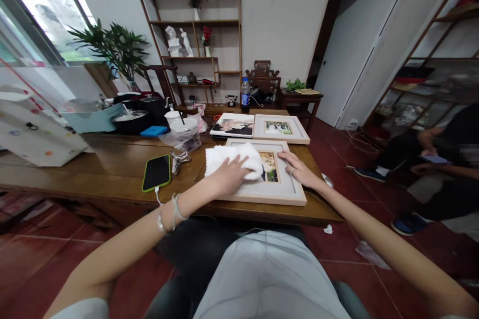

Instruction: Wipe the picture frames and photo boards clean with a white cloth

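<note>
A picture frame (277,200) with pale wood edges and a white mat lies flat on the wooden table, a small photo (272,167) in its middle. My left hand (231,175) presses a fluffy white cloth (251,155) onto the left part of the frame, its fingers over the cloth. The cloth hides part of the photo and mat. My right hand (297,167) rests on the frame's right side with fingers stretched out, holding nothing. Behind lies a second picture frame (292,134), beside a flat white-edged item (232,124) with a photo on it.
A green-cased phone (157,173) with a white cable lies left on the table (123,157). Further back stand a lidded cup (185,127), a blue box (154,131), black pots (130,120) and a bottle (245,94). A seated person (441,159) is at right.
</note>
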A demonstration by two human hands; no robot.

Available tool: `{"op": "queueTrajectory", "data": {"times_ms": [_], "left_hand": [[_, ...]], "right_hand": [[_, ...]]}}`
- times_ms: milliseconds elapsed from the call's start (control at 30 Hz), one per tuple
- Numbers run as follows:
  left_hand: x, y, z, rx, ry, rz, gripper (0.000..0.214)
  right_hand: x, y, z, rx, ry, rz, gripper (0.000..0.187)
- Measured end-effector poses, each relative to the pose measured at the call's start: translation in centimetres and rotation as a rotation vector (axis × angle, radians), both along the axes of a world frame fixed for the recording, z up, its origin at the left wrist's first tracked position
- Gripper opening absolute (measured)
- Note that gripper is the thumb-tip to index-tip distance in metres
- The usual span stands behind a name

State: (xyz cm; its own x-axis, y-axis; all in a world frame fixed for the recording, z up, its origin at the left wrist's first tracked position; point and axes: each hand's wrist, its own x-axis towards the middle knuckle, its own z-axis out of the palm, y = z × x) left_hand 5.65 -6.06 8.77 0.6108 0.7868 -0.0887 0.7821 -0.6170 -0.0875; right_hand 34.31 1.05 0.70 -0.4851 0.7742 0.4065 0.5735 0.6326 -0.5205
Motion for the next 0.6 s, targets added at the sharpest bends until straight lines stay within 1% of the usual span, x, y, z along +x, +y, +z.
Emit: {"op": "queueTrajectory", "data": {"times_ms": [100,167,233,300,367,433,500,600], "left_hand": [[0.0,4.5,-0.8,0.115,-0.038,0.068,0.041],[-0.1,7.3,-1.2,0.194,-0.068,0.085,0.039],[-0.2,9.5,-1.6,0.257,-0.089,0.069,0.036],[-0.3,10.7,-1.8,0.295,-0.095,0.032,0.033],[-0.2,10.8,-1.8,0.31,-0.085,-0.014,0.032],[0.2,10.0,-1.7,0.311,-0.067,-0.055,0.031],[0.7,8.2,-1.3,0.289,-0.041,-0.093,0.031],[1.6,4.1,-0.1,0.208,-0.027,-0.166,0.033]], "right_hand": [[0.0,0.1,-0.1,0.007,0.01,0.003,0.053],[0.0,0.1,0.0,0.009,0.012,0.005,0.053],[0.0,0.0,0.0,0.014,0.008,0.011,0.052],[0.0,0.0,0.1,0.016,0.004,0.018,0.051],[0.1,0.0,0.1,0.01,0.001,0.019,0.051],[0.1,0.0,0.1,0.0,0.004,0.015,0.052],[0.1,0.0,0.1,-0.004,0.01,0.011,0.052],[0.1,0.0,0.1,0.007,0.01,0.017,0.05]]}}
